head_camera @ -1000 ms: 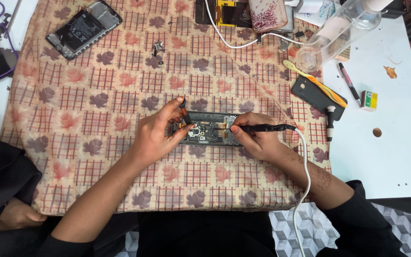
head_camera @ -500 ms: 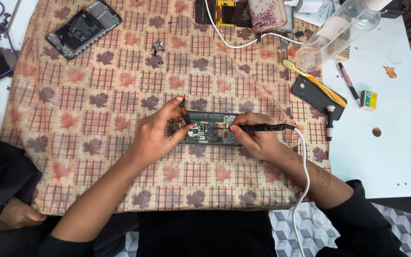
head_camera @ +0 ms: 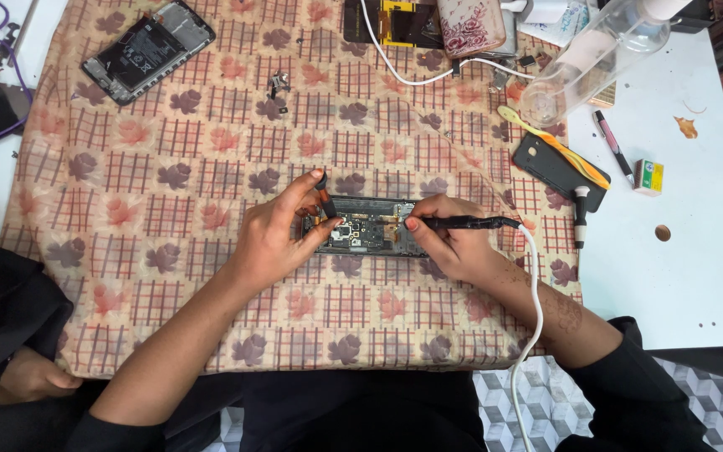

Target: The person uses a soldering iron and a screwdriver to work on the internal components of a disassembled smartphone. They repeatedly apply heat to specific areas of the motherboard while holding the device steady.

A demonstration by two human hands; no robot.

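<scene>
opened phone [head_camera: 367, 235] steadied by left hand [head_camera: 282, 234]; right hand [head_camera: 453, 244] clamped on black tool [head_camera: 470, 223]

Bright, even, diffuse from overhead. Soft, short shadows under hands [head_camera: 282, 238] and beside bottle [head_camera: 596, 54]. Mild glare on white counter [head_camera: 696, 276]. Sharp across cloth [head_camera: 211, 167]; slight softness and wide-angle bending toward corners. No motion blur.

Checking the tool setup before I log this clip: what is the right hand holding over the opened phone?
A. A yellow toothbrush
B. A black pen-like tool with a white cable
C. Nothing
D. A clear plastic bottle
B: the right hand grips a black pen-like tool whose white cable trails off toward the person, its tip over the opened phone.
</scene>
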